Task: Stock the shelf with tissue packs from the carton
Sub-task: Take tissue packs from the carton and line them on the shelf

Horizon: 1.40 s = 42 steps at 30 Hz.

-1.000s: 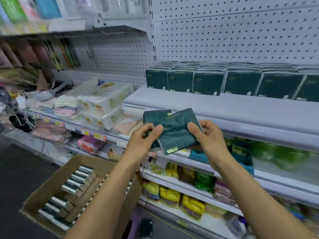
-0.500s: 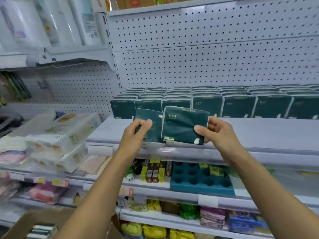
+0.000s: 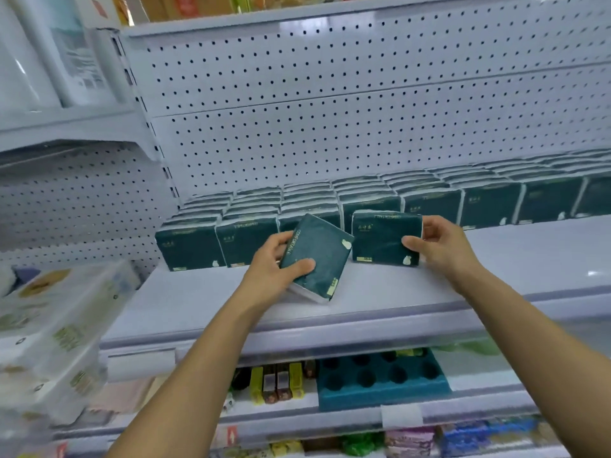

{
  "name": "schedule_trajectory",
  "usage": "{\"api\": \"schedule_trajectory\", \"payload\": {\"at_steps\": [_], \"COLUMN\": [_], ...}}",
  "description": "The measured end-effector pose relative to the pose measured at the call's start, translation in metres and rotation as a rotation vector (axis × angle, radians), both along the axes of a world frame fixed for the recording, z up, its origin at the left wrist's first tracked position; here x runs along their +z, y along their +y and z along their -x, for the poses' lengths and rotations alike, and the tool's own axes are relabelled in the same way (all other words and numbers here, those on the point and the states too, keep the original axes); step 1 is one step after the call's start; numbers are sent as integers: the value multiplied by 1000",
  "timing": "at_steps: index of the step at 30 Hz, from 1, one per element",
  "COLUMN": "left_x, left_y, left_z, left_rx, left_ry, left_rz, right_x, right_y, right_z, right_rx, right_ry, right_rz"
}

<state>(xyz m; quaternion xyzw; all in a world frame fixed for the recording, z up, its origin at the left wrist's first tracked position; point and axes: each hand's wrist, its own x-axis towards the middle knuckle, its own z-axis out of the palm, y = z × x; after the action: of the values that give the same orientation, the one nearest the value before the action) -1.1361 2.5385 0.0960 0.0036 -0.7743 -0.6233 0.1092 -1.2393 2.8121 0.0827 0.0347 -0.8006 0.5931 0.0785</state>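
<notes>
My left hand [image 3: 276, 263] grips a dark green tissue pack [image 3: 319, 252], tilted with one corner on the white shelf [image 3: 198, 302]. My right hand [image 3: 436, 244] holds a second green tissue pack [image 3: 380, 238] upright on the shelf, in front of the stocked row of green packs [image 3: 429, 203] that runs along the pegboard back. The carton is out of view.
White plastic-wrapped paper bundles [image 3: 56, 338] stack on the neighbouring shelf at the left. Below, a blue foam tray with holes [image 3: 380, 378] and small yellow items [image 3: 274, 381] sit on a lower shelf. Bare shelf surface lies in front of the row, left and right of my hands.
Both hands carried the two packs up from in front of the lower shelves onto the white shelf. The packs separated, one per hand; the carton left the view.
</notes>
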Motion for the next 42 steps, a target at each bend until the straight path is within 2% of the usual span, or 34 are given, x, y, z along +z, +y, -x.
{"api": "schedule_trajectory", "payload": {"at_steps": [12, 15, 17, 20, 23, 26, 28, 31, 34, 36, 38, 40, 42], "left_x": [-1, -1, 1, 3, 1, -3, -6, -6, -1, -2, -2, -3, -4], "left_y": [-13, -11, -7, 4, 15, 29, 42, 62, 73, 79, 82, 84, 85], "left_z": [29, 30, 30, 31, 37, 42, 44, 52, 67, 80, 93, 102, 107], "left_rx": [-114, -100, -82, -65, -53, -25, -5, 151, 304, 300, 253, 241, 263], "left_ry": [-11, 10, 48, 132, 208, 238, 326, 540, 612, 554, 420, 321, 274], "left_rz": [-46, -14, 16, 36, 20, 55, 158, 513, 822, 1079, 1324, 1455, 1504], "right_x": [-1, -3, 1, 15, 20, 15, 12, 13, 16, 16, 15, 13, 9], "right_y": [-28, -27, -31, -40, -39, -32, -19, 15, 53, 71, 84, 91, 94], "right_z": [33, 26, 13, -14, -29, -32, -28, -17, -5, 3, 13, 25, 38], "right_rx": [-82, -212, -261, 28, 361, 512, 480, 404, 303, 233, 171, 125, 86], "right_ry": [115, 175, 273, 272, 161, 188, 255, 316, 330, 349, 380, 399, 421], "right_rz": [-120, -153, -102, 55, -71, -123, -135, -197, -282, -332, -346, -354, -426]}}
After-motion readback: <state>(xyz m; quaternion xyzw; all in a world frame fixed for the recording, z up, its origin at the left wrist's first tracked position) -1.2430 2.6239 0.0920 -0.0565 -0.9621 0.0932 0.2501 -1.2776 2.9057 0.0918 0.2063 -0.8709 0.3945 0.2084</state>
